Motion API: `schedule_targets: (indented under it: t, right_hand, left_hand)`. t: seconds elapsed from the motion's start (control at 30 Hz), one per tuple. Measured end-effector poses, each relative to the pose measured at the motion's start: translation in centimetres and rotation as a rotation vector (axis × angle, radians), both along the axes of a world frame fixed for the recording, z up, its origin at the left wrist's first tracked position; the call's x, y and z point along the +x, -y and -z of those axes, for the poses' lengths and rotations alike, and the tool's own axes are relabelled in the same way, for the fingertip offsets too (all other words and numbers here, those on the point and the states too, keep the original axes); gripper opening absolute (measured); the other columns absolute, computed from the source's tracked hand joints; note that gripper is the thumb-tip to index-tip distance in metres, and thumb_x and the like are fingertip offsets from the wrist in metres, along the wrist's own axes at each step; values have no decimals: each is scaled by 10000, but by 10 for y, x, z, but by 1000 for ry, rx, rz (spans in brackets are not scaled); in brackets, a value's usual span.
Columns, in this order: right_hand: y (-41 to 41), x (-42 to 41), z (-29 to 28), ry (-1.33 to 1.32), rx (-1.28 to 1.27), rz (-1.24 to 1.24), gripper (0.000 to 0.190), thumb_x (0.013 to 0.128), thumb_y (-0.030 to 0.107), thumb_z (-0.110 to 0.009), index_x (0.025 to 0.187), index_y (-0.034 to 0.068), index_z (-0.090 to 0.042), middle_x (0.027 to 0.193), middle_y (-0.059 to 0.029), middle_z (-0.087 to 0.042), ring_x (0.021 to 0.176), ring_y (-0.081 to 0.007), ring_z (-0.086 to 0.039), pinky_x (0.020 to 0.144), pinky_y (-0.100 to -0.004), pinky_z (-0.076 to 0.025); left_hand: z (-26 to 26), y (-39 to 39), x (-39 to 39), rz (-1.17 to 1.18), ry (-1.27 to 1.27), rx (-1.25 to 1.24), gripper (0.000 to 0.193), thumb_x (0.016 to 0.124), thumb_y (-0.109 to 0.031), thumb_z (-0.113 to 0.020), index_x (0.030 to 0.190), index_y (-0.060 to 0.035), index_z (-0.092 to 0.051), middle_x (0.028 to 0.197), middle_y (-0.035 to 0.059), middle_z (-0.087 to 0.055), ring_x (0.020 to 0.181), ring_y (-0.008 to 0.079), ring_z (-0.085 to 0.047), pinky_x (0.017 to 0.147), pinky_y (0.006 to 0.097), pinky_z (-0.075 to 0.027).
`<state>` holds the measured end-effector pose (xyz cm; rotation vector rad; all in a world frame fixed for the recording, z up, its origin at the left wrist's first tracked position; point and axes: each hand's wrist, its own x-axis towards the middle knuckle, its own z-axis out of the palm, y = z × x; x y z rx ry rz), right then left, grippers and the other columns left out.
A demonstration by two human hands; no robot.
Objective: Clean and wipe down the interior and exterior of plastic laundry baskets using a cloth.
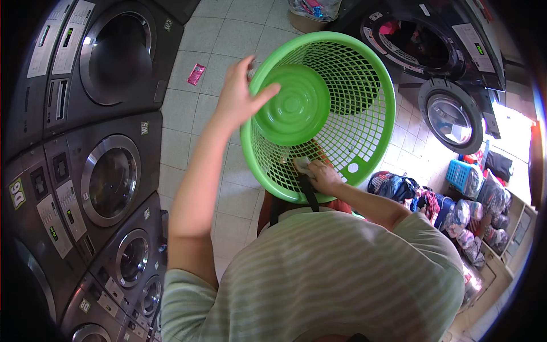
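Observation:
A green plastic laundry basket point(386, 107) is tilted with its wide mouth toward me. Its mesh sides lead down to a solid ringed base. At the left rim is my left hand point(239, 94), thumb and fingers spread, the thumb reaching over the mouth. Whether its palm presses on the rim I cannot tell. My right hand point(323, 176) reaches over the near rim and pinches a crumpled whitish cloth or tissue point(302, 164) by the near inner wall. A black strap point(308, 192) hangs beside that hand.
Stacked dark washers and dryers point(115, 179) line the left. At upper right, a front-loading machine point(410, 42) holds laundry, its round door point(451, 117) swung out. Bagged laundry point(459, 216) and a blue basket point(458, 174) sit at right. A pink packet point(196, 74) lies on the tiles near a bin point(310, 21).

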<state>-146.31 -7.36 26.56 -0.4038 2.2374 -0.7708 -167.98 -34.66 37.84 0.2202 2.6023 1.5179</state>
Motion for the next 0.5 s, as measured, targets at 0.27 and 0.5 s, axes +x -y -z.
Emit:
schedule_targets:
  t: [0.27, 0.5]
  right_hand:
    - [28, -15, 7, 39, -4, 169, 316, 799, 181, -591, 1082, 41, -583, 1076, -187, -539, 1024, -366, -551, 882, -441, -461]
    - [58, -18, -36, -7, -179, 211, 269, 832, 172, -598, 1061, 31, -588, 906, -214, -579, 910, -395, -582, 803, -455, -480]
  left_hand:
    - [65, -49, 226, -803, 325, 340, 529, 845, -289, -704, 1154, 38, -427, 994, 111, -513, 888, 181, -522, 792, 355, -440]
    - [78, -33, 195, -787, 402, 290, 232, 887, -169, -622, 951, 40, -543, 713, 49, -552, 635, 152, -529, 615, 329, -456]
